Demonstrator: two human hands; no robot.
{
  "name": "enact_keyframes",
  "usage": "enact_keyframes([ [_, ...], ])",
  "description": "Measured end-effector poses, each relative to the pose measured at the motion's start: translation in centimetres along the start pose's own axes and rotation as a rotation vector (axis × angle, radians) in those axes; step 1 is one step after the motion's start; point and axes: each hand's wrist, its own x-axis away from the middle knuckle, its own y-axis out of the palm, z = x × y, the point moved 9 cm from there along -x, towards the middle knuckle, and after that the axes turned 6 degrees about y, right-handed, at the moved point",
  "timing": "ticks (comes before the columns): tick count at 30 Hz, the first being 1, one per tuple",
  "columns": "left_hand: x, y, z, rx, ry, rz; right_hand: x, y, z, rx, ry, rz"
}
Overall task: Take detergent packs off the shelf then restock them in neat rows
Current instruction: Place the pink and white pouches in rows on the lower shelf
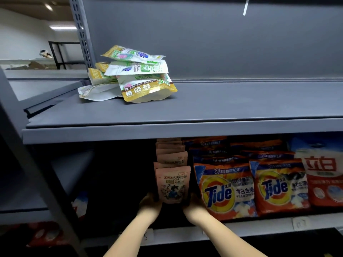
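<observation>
Left grip [150,203] and right grip [193,202], forearms extended, facing inward.

A row of pink detergent pouches [171,171] stands upright on the lower shelf [259,228], one behind another, running back into the dark under the upper shelf [222,108]. The front pouch [172,185] faces outward, showing a floral print and red lettering. Just to its right stand orange Tide bags [223,190], also filed front to back. On the upper shelf, near its left end, white-and-gold pouches [137,75] lie flat in a loose, crooked heap.
</observation>
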Motion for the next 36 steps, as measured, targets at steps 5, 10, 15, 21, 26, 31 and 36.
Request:
enact_keyframes([
  [5, 2.5, -0.9, 2.7, -0.229, 0.16, 0.017, 2.9, -1.0, -1.6, 0.184, -0.153, -0.049],
  [10, 7.3, -3.9, 6.0, -0.266, 0.178, 0.142, 7.1, -5.0, -3.5, 0.276, -0.274, 0.032],
  [15, 13.1, -9.0, 11.2, -0.304, 0.306, 0.297, 12.2, -10.0, -7.3, 0.34, -0.468, 0.201],
  [21, 19.2, -17.7, 18.3, -0.2, 0.485, 0.629, 18.9, -16.2, -14.0, 0.259, -0.69, 0.287],
  [26, 20.0, -24.0, 22.2, -0.122, 0.554, 0.816, 22.3, -20.5, -19.6, 0.047, -0.808, 0.329],
  [31, 14.4, -27.8, 23.4, -0.039, 0.497, 0.679, 20.2, -23.2, -24.4, -0.079, -0.792, 0.443],
  [36, 8.6, -30.9, 24.8, -0.087, 0.503, 0.628, 16.4, -24.3, -28.3, -0.102, -0.721, 0.484],
])
